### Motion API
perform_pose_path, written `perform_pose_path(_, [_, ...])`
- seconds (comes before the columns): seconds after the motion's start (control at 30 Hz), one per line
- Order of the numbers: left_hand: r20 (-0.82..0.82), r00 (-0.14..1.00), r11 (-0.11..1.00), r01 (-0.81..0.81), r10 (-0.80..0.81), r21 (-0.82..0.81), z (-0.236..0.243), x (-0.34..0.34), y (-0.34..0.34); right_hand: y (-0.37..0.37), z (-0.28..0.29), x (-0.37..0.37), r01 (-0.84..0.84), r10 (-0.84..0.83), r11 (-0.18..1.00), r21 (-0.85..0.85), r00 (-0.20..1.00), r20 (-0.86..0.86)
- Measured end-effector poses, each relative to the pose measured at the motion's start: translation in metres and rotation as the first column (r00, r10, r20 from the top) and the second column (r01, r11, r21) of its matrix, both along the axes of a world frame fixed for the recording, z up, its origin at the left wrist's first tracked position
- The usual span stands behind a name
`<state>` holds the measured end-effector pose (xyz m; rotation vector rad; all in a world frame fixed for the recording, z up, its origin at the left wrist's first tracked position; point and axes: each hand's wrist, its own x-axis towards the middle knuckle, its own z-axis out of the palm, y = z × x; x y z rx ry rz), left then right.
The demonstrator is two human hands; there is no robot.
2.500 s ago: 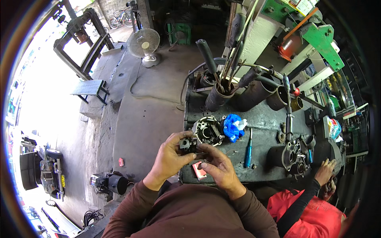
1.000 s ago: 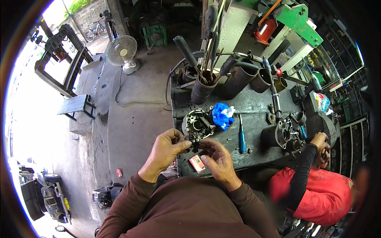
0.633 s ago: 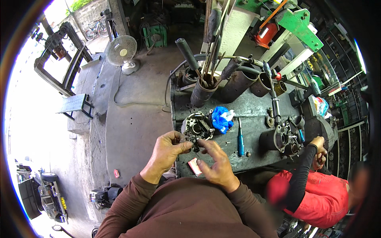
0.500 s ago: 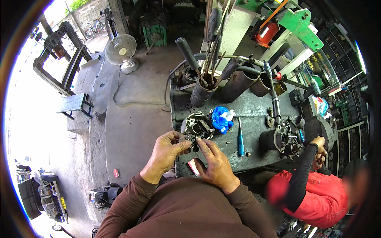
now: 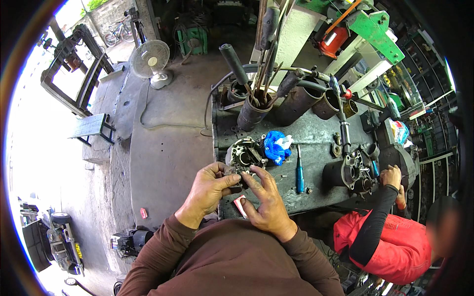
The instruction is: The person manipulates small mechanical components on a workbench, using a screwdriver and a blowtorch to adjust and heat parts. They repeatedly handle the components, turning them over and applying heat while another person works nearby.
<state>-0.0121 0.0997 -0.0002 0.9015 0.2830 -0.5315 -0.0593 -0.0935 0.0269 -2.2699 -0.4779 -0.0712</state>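
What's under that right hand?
Part of a small red-and-white box peeks out from under the right hand, on the bench. The hand covers the rest, so anything else under there can't be seen.

- Small metal part (image 5: 241,184): dark, compact and irregular in outline; its finer details are too small and too covered by fingers to make out.
- It is held up in the left grip (image 5: 207,191), pinched between thumb and fingers, with the right grip (image 5: 267,206) at its right side, fingertips close against it.
- Round housing (image 5: 247,152): pale and dark metal, hollow, open side up, resting near the worktop's (image 5: 276,195) left edge, just beyond the small part.
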Motion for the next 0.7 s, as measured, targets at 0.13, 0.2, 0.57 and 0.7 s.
perform_pose_path(0.13, [-0.002, 1.0, 1.0, -0.013, 0.013, 0.003, -0.005, -0.002, -0.002, 0.003, 0.005, -0.003, 0.058, -0.014, 0.962, -0.267, 0.986, 0.165])
perform_pose_path(0.2, [0.032, 0.999, 1.0, -0.024, 0.024, 0.015, -0.01, -0.002, -0.003, 0.002, 0.009, -0.007, 0.117, -0.012, 0.897, -0.425, 0.97, 0.242])
perform_pose_path(0.57, [-0.012, 1.0, 0.999, 0.013, -0.014, -0.047, -0.007, -0.007, -0.004, -0.007, 0.001, -0.009, 0.118, 0.006, 0.904, -0.411, 0.958, 0.287])
perform_pose_path(0.7, [-0.093, 0.995, 0.999, 0.02, -0.024, -0.046, -0.005, -0.012, -0.004, -0.01, 0.007, -0.012, 0.088, 0.039, 0.897, -0.434, 0.961, 0.275])
